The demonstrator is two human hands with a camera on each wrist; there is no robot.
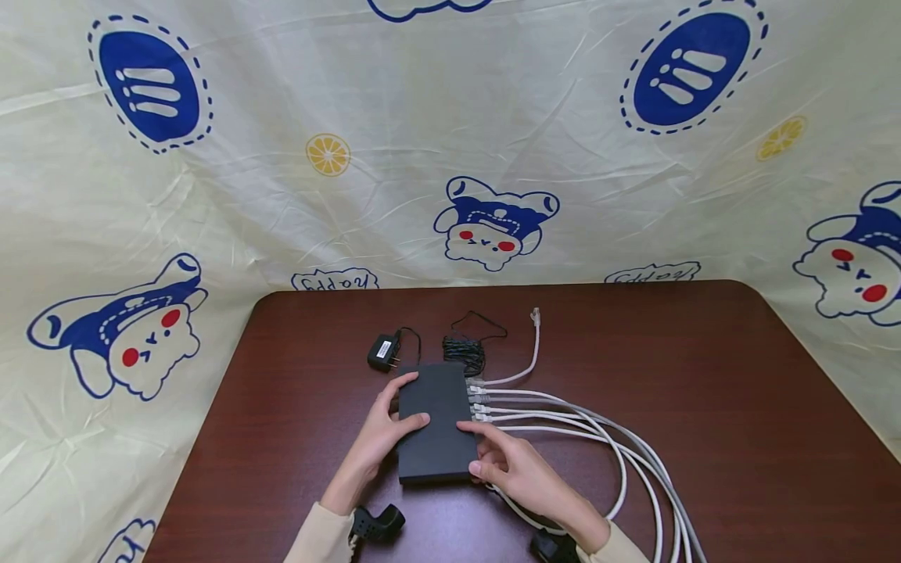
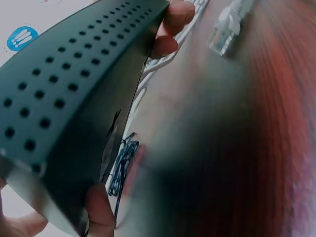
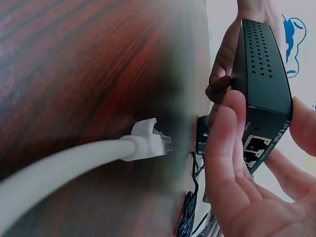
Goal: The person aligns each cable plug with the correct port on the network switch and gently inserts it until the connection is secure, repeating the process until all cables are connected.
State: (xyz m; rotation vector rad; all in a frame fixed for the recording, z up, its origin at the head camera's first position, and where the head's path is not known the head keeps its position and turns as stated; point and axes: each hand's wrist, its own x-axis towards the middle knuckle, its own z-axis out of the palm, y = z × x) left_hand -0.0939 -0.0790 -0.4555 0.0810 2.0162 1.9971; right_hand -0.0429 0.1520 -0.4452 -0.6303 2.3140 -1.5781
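A flat black network switch [image 1: 436, 426] is raised off the brown table between both hands. My left hand [image 1: 376, 438] grips its left edge, thumb on top and fingers reaching to the far corner and underneath. At the near right corner my right hand [image 1: 517, 469] holds it, index finger on the top edge and the other fingers curled below. Several white and grey Ethernet cables [image 1: 612, 438] are plugged into its right side. In the right wrist view, uncovered ports [image 3: 256, 144] show near the corner. A loose Ethernet plug [image 3: 148, 140] lies just below the right hand.
A black power adapter [image 1: 383, 352] and a coiled black cord [image 1: 463, 352] lie beyond the switch. A short white cable with a free plug [image 1: 535, 317] extends toward the table's far edge. The plugged cables curve off to the near right. A patterned cloth [image 1: 380, 211] hangs behind the table.
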